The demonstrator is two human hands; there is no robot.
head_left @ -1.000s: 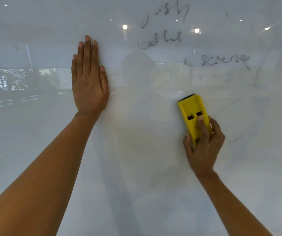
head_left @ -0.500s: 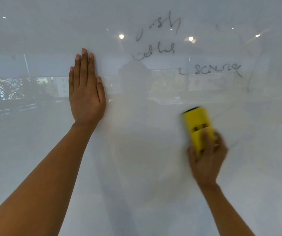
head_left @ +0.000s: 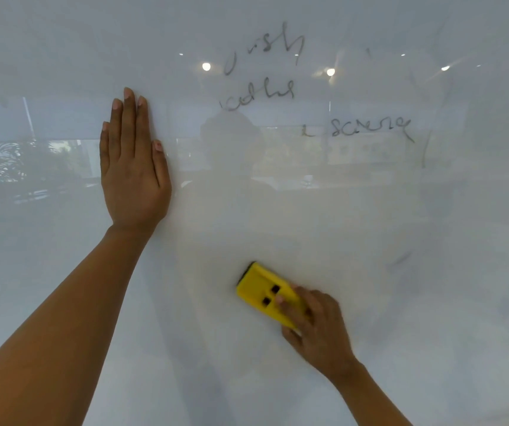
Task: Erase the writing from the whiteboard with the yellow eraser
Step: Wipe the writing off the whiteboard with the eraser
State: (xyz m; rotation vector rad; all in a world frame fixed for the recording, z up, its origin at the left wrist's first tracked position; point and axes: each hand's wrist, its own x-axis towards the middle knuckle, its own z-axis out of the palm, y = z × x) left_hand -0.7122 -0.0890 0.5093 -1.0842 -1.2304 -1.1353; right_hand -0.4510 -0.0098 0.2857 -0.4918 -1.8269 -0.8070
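While the left hand (head_left: pixel 133 170) lies flat against the whiteboard (head_left: pixel 62 287), fingers together and pointing up, the right hand (head_left: pixel 317 330) is clamped on the yellow eraser (head_left: pixel 262 292), pressing it to the board low and right of centre, tilted up to the left. Smudged writing (head_left: pixel 367 129) sits well above the eraser, in three lines.

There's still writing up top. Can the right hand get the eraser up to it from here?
Probably yes: the right hand holds the eraser low on the board, and only bare whiteboard lies between it and the writing.
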